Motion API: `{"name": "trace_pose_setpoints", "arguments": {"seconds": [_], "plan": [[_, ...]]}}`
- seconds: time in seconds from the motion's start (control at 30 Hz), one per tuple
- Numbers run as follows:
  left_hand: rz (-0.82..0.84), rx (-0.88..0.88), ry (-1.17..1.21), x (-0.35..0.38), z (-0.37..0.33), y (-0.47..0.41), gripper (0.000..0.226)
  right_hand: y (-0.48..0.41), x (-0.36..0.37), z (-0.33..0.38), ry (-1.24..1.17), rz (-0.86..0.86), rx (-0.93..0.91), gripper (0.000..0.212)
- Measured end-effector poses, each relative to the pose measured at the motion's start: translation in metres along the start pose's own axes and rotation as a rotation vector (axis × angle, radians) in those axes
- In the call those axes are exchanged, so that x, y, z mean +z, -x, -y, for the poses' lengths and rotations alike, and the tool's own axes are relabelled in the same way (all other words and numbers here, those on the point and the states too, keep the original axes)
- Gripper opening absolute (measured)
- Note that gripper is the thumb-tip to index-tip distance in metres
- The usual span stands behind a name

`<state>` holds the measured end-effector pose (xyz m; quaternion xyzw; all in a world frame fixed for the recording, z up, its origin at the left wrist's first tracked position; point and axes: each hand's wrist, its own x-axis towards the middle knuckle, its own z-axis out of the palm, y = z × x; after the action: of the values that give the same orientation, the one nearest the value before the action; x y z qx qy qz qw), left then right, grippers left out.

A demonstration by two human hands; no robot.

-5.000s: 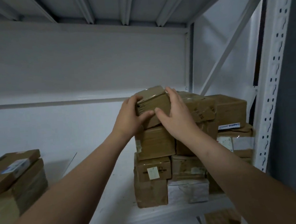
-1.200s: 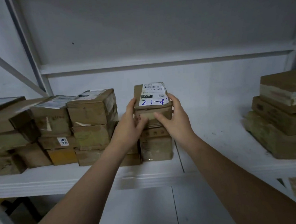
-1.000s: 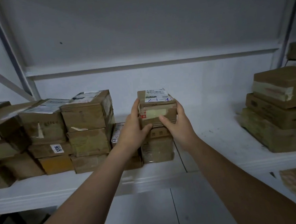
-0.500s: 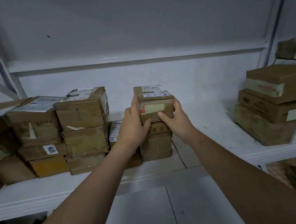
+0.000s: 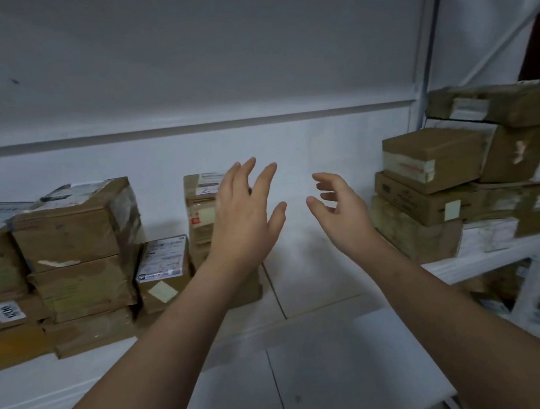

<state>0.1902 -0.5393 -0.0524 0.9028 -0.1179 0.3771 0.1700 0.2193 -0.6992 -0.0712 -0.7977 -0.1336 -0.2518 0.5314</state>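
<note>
Both hands are empty, nothing is held. The left hand (image 5: 246, 220) is raised with its fingers straight and spread, back toward the camera. The right hand (image 5: 343, 213) is raised at its 3 o'clock with fingers loosely curled and the palm turned inward. A clear gap is seen between the two.

The small brown cardboard box with a white shipping label on top (image 5: 200, 206) is located at 9 o'clock of the left hand and is partly covered by it. Contact between hand and box cannot be told from this view. The box is seated upright on top of the narrow middle stack of brown cartons (image 5: 201, 247), on the white metal shelf (image 5: 316, 284).

A flat brown carton with a white printed label (image 5: 162, 263) is set just beside that stack at 9 o'clock, lower down. A tall stack of taped brown cartons (image 5: 77, 249) is placed further along at 9 o'clock. A small white tag marked 1206 (image 5: 6, 312) is seen at 8 o'clock, at the frame edge.

A stepped stack of brown cartons (image 5: 429, 177) is found at 3 o'clock of the right hand, near but untouched. The white shelf upright (image 5: 419, 50) is seen at 1 o'clock. The cartons beyond it (image 5: 520, 151) are blurred.
</note>
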Motion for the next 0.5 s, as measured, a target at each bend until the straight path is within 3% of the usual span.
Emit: {"name": "trace_pose_setpoints", "arguments": {"seconds": [0.2,0.5], "plan": [[0.058,0.054,0.124,0.058,-0.066,-0.004,0.056,0.002,-0.094,-0.042,0.092,-0.112,-0.019,0.021],[0.138,0.02,0.313,0.141,-0.176,-0.023,0.06,-0.009,-0.218,-0.111,0.15,-0.143,-0.026,0.019]]}}
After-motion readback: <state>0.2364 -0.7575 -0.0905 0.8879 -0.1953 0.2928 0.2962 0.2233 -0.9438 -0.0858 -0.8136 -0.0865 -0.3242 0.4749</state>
